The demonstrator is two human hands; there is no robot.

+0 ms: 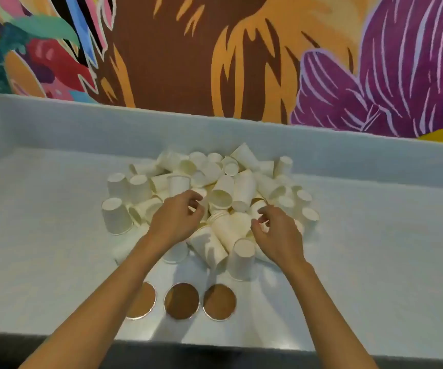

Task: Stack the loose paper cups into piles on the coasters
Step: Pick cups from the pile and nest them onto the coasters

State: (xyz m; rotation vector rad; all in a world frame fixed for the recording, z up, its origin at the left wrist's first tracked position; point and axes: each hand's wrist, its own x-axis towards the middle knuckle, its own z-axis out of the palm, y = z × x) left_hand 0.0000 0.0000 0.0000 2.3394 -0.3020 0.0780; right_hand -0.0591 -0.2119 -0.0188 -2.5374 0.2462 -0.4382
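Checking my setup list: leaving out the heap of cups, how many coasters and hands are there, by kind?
Coasters: 3
Hands: 2, the left hand and the right hand, each pinching a cup from the heap
Total: 5

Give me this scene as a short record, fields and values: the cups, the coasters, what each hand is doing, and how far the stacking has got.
surface: white table
cups: loose heap of paper cups, some upside down, some on their sides
coasters: three cork coasters in a row nearer the person, all bare
left hand: in the heap, fingers curled on the centre cup
right hand: in the heap, fingers curled on the front cup
stacks: none yet
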